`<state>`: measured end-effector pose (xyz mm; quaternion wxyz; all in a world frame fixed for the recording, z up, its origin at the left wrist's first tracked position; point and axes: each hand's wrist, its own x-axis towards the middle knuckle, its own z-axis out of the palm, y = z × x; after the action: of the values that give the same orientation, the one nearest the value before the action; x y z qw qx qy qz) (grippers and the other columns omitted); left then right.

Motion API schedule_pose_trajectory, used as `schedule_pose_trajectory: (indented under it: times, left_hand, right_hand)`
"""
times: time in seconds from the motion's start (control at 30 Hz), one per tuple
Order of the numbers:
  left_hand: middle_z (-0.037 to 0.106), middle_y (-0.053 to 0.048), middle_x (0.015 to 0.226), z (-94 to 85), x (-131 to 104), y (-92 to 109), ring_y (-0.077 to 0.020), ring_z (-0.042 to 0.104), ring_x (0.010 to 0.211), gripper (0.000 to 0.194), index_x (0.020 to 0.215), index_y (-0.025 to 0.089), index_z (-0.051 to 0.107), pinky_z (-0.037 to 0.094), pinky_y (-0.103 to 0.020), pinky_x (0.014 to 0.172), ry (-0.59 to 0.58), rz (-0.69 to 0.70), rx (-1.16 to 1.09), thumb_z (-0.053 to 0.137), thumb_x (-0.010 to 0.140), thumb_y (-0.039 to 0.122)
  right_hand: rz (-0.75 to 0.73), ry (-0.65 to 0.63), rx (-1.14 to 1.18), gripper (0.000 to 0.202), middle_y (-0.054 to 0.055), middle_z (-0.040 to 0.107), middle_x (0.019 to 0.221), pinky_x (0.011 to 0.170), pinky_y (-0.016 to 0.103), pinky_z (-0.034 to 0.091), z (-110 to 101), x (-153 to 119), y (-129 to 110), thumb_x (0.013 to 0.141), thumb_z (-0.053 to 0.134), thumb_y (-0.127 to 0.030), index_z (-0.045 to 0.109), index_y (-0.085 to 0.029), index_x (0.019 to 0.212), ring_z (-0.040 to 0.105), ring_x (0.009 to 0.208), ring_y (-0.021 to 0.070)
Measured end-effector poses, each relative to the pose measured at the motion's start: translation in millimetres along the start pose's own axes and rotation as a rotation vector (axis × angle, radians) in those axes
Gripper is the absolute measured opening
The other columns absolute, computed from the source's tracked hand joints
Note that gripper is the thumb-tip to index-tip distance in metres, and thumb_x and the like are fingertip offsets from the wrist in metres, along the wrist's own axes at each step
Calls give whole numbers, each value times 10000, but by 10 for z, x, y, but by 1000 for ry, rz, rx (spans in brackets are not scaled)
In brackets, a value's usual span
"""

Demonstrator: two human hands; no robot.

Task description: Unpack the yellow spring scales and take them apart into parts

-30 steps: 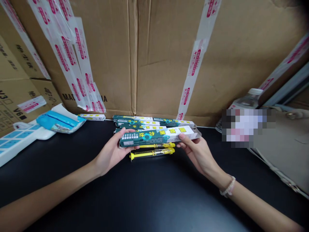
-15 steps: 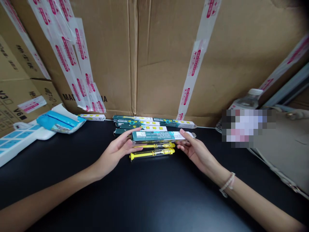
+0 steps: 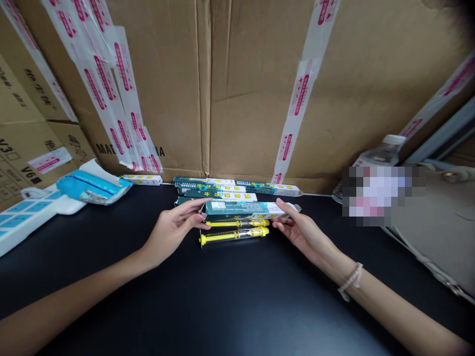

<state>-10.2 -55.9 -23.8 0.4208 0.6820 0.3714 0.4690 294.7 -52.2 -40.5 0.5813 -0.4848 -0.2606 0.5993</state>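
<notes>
A long, slim green-and-white carton is held level between my two hands, just above the black table. My right hand grips its right end, thumb on top and fingers beneath. At the left end, where a flap stands out, my left hand has its thumb and fingers closed about the carton's edge. Below and nearer to me lie two yellow-and-clear syringe-like tubes, a front tube and a rear tube partly under the carton. Behind it are several similar slim cartons in rows.
Tall cardboard boxes wall off the back. On the left are a white power strip, a blue wipes packet and one more slim carton. A clear bottle and a beige bag stand at the right.
My left hand has slid a little left to the carton's left end, and its fingers have drawn in. The carton has tipped slightly, showing more of its front face. My right hand keeps its grip.
</notes>
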Motion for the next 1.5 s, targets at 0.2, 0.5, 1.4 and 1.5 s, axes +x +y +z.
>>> schedule_pose_trajectory:
  times: [0.2,0.5,1.4,1.5]
  left_hand:
    - [762,-35,978,11,3,29,-209,789,777,358,1241,184,691,661,-282,774,27,5,19,660,926,352]
    - [779,-51,1084,14,11,-6,-195,789,791,361,1223,181,696,651,-259,768,66,25,53,683,908,358]
    - [666,-70,1350,-40,42,-72,-238,695,1147,440,1342,192,608,552,-405,1052,131,131,281,633,933,351]
    - [615,-84,1421,-46,39,-89,-228,707,1122,530,1449,187,508,567,-388,1022,103,112,339,593,959,371]
  right_hand:
    - [3,-1,-2,168,56,746,680,530,119,624,2,-9,-1,869,777,-279,735,-125,818,677,539,99]
    - [-11,-15,-8,178,63,744,682,532,131,626,19,-42,8,864,781,-266,727,-98,840,681,529,102]
    - [-295,-199,-373,328,24,738,919,698,208,604,-5,-74,-72,699,876,-418,726,-186,876,689,816,151]
    - [-426,-195,-557,314,29,738,935,670,243,571,-22,-66,-86,726,853,-416,763,-196,931,665,789,167]
